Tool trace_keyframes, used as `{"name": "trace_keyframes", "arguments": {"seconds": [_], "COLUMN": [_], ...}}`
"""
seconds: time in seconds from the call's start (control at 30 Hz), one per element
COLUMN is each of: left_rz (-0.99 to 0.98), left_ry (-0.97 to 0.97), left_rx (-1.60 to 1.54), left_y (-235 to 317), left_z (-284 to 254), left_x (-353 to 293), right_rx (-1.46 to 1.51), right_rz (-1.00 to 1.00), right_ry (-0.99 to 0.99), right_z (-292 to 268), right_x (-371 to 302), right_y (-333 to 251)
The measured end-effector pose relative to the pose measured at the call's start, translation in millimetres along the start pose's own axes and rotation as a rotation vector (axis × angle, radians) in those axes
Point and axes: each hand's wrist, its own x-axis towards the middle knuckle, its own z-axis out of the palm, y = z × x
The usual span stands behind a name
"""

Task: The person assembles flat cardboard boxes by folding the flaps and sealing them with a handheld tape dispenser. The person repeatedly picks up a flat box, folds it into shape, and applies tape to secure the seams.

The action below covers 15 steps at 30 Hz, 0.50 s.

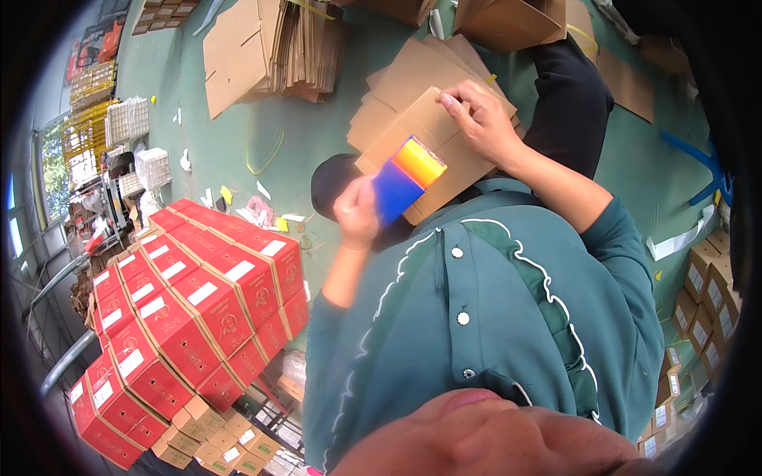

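My left hand (357,213) is closed round a blue and yellow tape dispenser (399,189), slightly blurred, held over the lower left part of a flat brown cardboard carton (432,135). That carton rests in front of me on a fanned pile of other flattened cartons (389,83). My right hand (484,123) is over the carton's far right part, thumb and fingertips pinched together near its far edge. What lies between those fingertips is too small to make out.
Red cartons (198,305) are stacked at the left, with small brown boxes (214,436) below them. A bundle of flattened cardboard (278,55) stands at the far left. An open carton (508,20) is farther ahead. Blue strapping (702,163) and scraps lie on the green floor.
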Motion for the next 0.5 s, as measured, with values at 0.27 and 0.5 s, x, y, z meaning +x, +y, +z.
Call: {"name": "trace_keyframes", "arguments": {"seconds": [0.27, 0.5], "left_rz": [0.019, 0.031], "left_ry": [0.004, -0.017], "left_rx": [-0.003, 0.014], "left_y": [8, 20], "left_z": [7, 15], "left_x": [4, 5], "right_rx": [0.779, 0.817], "right_rz": [0.47, 0.463], "right_ry": [-0.46, -0.301], "right_z": [16, 31], "right_x": [-22, -26], "right_y": [-11, -5]}}
